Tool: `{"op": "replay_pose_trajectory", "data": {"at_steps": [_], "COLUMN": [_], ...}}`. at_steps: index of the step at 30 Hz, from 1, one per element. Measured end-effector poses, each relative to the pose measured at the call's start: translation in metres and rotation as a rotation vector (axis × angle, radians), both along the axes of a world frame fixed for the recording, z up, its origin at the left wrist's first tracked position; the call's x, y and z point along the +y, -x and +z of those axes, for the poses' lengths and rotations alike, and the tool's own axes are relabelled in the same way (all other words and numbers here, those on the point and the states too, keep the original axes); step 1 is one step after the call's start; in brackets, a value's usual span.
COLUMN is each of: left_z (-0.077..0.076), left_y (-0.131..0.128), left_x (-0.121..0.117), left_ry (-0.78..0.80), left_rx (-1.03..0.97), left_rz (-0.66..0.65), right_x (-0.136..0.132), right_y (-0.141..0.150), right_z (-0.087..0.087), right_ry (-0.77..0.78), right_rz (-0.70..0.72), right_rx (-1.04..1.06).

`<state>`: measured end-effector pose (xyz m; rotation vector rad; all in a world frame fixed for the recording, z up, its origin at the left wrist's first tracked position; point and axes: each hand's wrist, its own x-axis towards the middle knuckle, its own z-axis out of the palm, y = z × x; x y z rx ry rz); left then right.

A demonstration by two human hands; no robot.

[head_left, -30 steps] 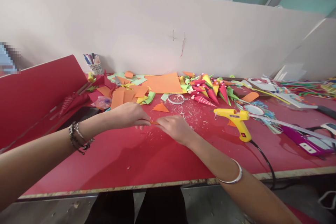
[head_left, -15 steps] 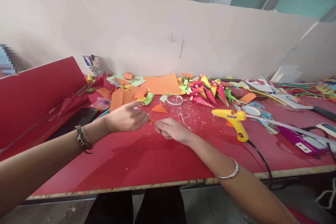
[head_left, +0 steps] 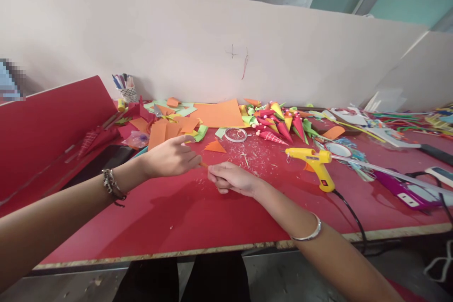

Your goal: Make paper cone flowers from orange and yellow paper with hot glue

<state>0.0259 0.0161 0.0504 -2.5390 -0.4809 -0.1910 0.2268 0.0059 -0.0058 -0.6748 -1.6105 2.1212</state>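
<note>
Over the red table [head_left: 184,217] my two hands meet fingertip to fingertip. My left hand [head_left: 171,156] is closed in a pinch on one end of a thin orange strip [head_left: 204,165]. My right hand [head_left: 231,178] is curled closed on the strip's other end. Only a short piece of the strip shows between the fingers. An orange paper triangle [head_left: 214,146] lies just beyond the hands.
A yellow glue gun [head_left: 314,160] with a black cord lies to the right. Colourful paper cones [head_left: 279,123], orange sheets [head_left: 218,113], a tape ring [head_left: 235,134] and a cup of pens [head_left: 123,86] crowd the back. A purple tool [head_left: 403,188] and wires lie far right. A red board [head_left: 46,127] leans at left.
Both hands have lifted slightly off the table and turned a little, still joined on the orange strip. The camera view shifted slightly.
</note>
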Motion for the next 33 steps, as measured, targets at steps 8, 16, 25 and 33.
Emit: {"op": "replay_pose_trajectory", "data": {"at_steps": [8,16,25,33], "left_z": [-0.008,-0.018,-0.027,-0.035], "left_y": [0.013,0.023,0.017,0.011], "left_x": [0.004,-0.001,-0.008,-0.004], "left_ry": [0.105,0.334,0.607,0.554], "left_rx": [0.011,-0.097,-0.222,-0.227], "left_rz": [0.126,0.325,0.403,0.404], "right_x": [-0.004,0.000,0.004,0.004], "right_y": [0.000,-0.004,-0.004,-0.004], "right_z": [0.001,-0.003,-0.009,-0.007], "right_ry": [-0.797,-1.301,-1.684,-1.726], "right_rz": [-0.212,-0.245,-0.177,-0.154], "right_rx": [-0.383,-0.752,-0.923,-0.927]}}
